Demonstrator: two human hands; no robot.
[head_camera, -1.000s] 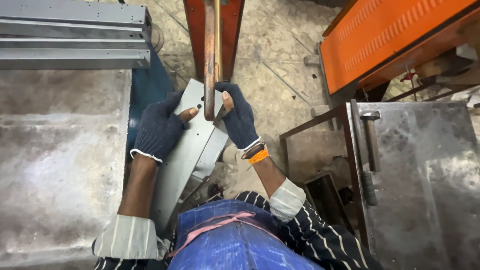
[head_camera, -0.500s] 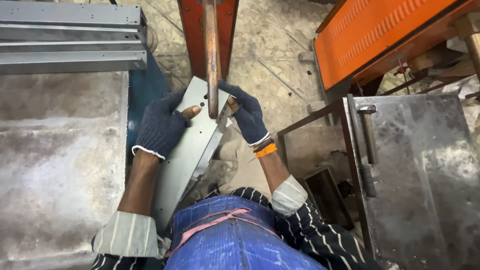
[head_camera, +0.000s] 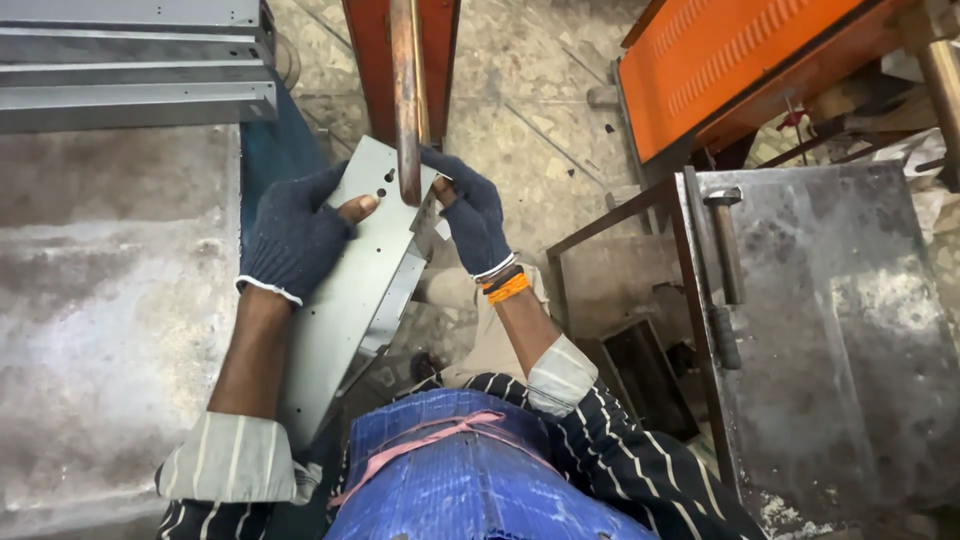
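Grip: both gloved hands closed on grey sheet-metal bracket (head_camera: 365, 265), L hand (head_camera: 295, 235) on left edge, R hand (head_camera: 475, 215) pinching far-right corner. Bracket slopes from my lap up under copper rod (head_camera: 405, 100), w/ far end touching rod tip. Risk, I judge: fingertips sit v. close to rod; a slip could pinch them or shift bracket's holes off.
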